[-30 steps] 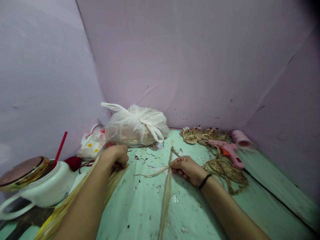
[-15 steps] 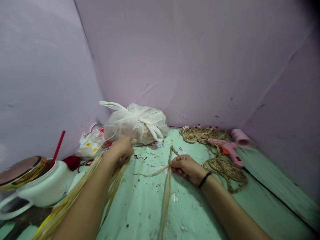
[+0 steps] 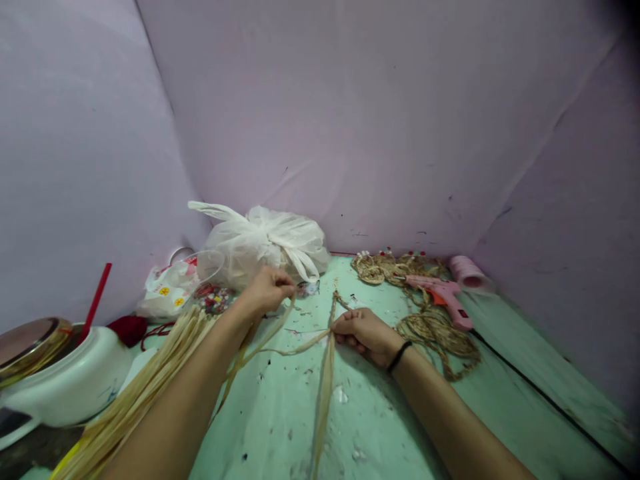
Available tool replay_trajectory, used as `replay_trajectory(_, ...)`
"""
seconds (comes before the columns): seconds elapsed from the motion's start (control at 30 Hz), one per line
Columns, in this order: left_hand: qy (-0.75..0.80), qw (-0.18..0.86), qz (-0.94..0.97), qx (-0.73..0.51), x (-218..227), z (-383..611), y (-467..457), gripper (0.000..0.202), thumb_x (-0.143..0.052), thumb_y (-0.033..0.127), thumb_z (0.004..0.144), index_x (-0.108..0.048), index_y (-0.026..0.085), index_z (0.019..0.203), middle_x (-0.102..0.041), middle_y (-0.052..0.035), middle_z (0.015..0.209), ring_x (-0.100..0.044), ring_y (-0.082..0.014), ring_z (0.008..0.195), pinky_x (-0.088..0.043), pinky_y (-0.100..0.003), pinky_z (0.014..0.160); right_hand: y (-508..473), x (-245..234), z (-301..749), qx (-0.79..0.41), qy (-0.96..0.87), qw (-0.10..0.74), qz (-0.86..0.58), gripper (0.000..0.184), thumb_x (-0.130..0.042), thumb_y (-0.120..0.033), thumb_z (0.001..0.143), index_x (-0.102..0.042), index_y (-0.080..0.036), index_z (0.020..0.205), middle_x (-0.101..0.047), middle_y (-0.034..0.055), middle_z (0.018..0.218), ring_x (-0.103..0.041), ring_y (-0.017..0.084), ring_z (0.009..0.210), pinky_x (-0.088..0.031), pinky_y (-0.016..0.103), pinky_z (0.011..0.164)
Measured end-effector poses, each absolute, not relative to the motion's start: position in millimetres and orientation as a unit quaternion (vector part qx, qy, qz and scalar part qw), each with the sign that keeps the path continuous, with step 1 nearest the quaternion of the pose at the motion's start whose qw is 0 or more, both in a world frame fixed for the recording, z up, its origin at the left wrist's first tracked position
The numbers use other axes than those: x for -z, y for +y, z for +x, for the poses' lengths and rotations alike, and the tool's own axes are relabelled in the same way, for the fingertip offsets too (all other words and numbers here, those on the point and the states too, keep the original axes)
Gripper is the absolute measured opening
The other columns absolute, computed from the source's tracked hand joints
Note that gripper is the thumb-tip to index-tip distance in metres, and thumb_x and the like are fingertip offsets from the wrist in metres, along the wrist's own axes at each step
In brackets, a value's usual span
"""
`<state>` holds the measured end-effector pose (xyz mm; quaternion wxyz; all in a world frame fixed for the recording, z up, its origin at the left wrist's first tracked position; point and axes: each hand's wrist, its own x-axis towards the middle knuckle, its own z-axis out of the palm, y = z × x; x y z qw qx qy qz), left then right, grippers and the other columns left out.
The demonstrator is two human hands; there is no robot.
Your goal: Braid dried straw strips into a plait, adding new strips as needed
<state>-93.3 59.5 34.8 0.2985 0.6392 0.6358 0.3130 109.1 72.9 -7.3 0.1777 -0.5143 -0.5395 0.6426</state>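
Note:
My right hand [image 3: 364, 332] is closed, pinching a braided straw cord [image 3: 327, 357] where loose strands cross on the green table [image 3: 380, 427]. My left hand [image 3: 267, 289] is closed on a thin straw strand [image 3: 265, 340] that it has lifted from the bundle of pale straw [image 3: 135, 400] lying under my left forearm. The strand runs down from my fingers toward the bundle. A black band is on my right wrist.
A tied white plastic bag [image 3: 265, 243] stands at the back wall. A pink glue gun [image 3: 443, 297] lies on coils of braided straw rope [image 3: 435, 330], with a pink spool [image 3: 467, 272] behind. At left are a white pot [image 3: 65, 383], small bags and beads [image 3: 213, 300].
My left hand has moved forward and to the right, drawing a straw strand out of the bundle and lifting it toward the bag. My right hand has held its place on the braid.

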Motion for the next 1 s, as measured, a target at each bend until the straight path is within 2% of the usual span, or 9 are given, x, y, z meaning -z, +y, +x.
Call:
replay_trajectory(0.1,0.571,0.413,0.653,-0.277,-21.4,-63.7,57.9,0.014,-0.053,0.024,0.062,-0.06,0.012,0.061,-0.045,0.0049,0.045,-0.034,-0.0058,0.038,-0.027,-0.019,0.041,72.4,5.2,109.6,-0.649,-0.538,0.189,-0.504,0.014,-0.05,-0.012,0.061,-0.051,-0.013,0.048,-0.041,-0.0064,0.032,-0.025,0.001,0.025,-0.015,0.015,0.026)
replay_trajectory(0.23,0.543,0.375,0.702,-0.267,-6.9,-39.0,57.1,0.011,-0.052,0.018,0.059,-0.061,0.012,0.058,-0.049,0.0033,0.051,-0.042,-0.0077,0.051,-0.032,-0.019,0.051,71.4,2.5,109.9,-0.653,-0.534,0.196,-0.5,0.016,-0.049,-0.008,0.061,-0.05,-0.013,0.046,-0.039,-0.0068,0.03,-0.025,0.001,0.024,-0.016,0.015,0.027)
replay_trajectory(0.3,0.558,0.364,0.696,-0.267,-3.5,-36.2,57.6,0.01,-0.052,0.017,0.058,-0.061,0.011,0.056,-0.05,0.0029,0.051,-0.042,-0.008,0.052,-0.032,-0.019,0.051,71.8,3.0,110.0,-0.656,-0.533,0.198,-0.497,0.015,-0.049,-0.008,0.06,-0.051,-0.012,0.046,-0.04,-0.0065,0.031,-0.025,0.001,0.024,-0.016,0.015,0.027)
replay_trajectory(0.47,0.578,0.44,0.634,-0.267,-5.1,-38.3,55.4,0.007,-0.054,0.017,0.056,-0.059,0.012,0.056,-0.045,0.0049,0.044,-0.035,-0.0055,0.041,-0.027,-0.019,0.043,73.9,6.9,111.0,-0.67,-0.527,0.216,-0.477,0.01,-0.05,-0.008,0.058,-0.053,-0.011,0.049,-0.049,-0.0039,0.039,-0.028,0.001,0.027,-0.017,0.015,0.027)
replay_trajectory(0.6,0.62,0.487,0.572,-0.228,-14.5,-33.4,50.6,0.009,-0.054,0.019,0.058,-0.057,0.012,0.053,-0.036,0.0063,0.035,-0.028,-0.0051,0.033,-0.021,-0.019,0.037,73.3,6.2,111.6,-0.679,-0.516,0.222,-0.472,0.01,-0.051,-0.008,0.058,-0.052,-0.011,0.048,-0.05,-0.0035,0.038,-0.028,0.001,0.028,-0.017,0.015,0.028)
replay_trajectory(0.9,0.683,0.466,0.511,-0.237,-7.4,-24.0,53.6,0.019,-0.049,0.008,0.05,-0.036,0.017,0.039,-0.024,0.0086,0.03,-0.019,-0.0037,0.031,-0.01,-0.02,0.034,74.0,8.2,109.7,-0.669,-0.517,0.216,-0.488,0.009,-0.05,-0.008,0.056,-0.052,-0.012,0.048,-0.048,-0.0047,0.036,-0.026,0.001,0.027,-0.015,0.016,0.028)
replay_trajectory(1.0,0.692,0.493,0.481,-0.218,-10.3,-22.6,50.9,0.018,-0.049,0.012,0.052,-0.037,0.017,0.04,-0.027,0.0075,0.029,-0.021,-0.0045,0.029,-0.012,-0.02,0.033,74.4,10.0,109.9,-0.664,-0.522,0.214,-0.49,0.009,-0.05,-0.008,0.055,-0.054,-0.012,0.048,-0.048,-0.0043,0.037,-0.027,0.001,0.028,-0.017,0.016,0.029)
